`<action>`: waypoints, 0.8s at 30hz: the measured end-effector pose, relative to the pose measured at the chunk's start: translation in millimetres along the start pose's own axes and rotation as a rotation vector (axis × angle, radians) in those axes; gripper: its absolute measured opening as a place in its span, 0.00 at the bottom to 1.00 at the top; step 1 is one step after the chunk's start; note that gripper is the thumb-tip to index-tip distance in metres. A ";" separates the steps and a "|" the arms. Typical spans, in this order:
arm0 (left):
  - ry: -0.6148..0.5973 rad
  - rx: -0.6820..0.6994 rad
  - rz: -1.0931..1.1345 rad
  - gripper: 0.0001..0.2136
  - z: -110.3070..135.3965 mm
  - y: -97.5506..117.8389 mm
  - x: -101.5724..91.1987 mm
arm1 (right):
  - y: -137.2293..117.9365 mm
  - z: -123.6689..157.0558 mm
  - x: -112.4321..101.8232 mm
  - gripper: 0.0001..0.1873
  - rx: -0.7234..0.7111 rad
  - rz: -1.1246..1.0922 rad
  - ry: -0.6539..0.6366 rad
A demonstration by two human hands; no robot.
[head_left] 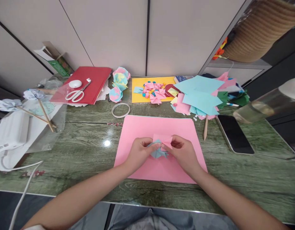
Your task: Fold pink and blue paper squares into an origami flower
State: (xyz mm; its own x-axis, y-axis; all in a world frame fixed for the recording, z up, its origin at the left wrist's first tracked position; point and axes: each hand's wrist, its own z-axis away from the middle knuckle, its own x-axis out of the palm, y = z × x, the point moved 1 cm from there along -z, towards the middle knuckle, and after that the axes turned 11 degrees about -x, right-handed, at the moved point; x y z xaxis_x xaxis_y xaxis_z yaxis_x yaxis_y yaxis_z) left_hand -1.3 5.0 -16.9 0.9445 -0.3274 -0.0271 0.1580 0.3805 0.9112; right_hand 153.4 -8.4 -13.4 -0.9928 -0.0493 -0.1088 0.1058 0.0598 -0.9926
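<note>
Just below frame centre, over the pink sheet: your left hand pinches the blue folded paper; your right hand clamps the pink folded paper, lying crosswise along blue's upper edge, its right end nearer your right hand. Thumb tips nearly meet.
</note>
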 end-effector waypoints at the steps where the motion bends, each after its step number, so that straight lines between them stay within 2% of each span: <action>1: 0.002 0.003 -0.001 0.16 0.5 -0.2 0.1 | -0.8 -0.3 -0.4 0.12 0.004 -0.004 -0.004; 8: 0.047 0.009 -0.015 0.17 1.7 4.7 -2.6 | -7.5 -8.3 -7.5 0.13 0.083 -0.131 -0.274; 16: 0.056 0.014 -0.032 0.17 1.0 5.4 -3.2 | -7.7 -4.6 -6.9 0.12 0.006 0.054 -0.157; 24: 0.016 0.023 -0.093 0.14 -0.8 7.9 -3.8 | -5.6 -4.9 -8.8 0.11 -0.026 0.144 -0.236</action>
State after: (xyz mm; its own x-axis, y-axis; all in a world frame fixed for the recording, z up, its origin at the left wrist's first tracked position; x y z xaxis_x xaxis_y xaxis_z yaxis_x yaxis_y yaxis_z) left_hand -3.4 9.9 -9.9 0.9305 -0.3465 -0.1183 0.2388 0.3295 0.9134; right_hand 161.3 -3.4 -6.6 -0.9270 -0.2690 -0.2614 0.2407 0.1081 -0.9646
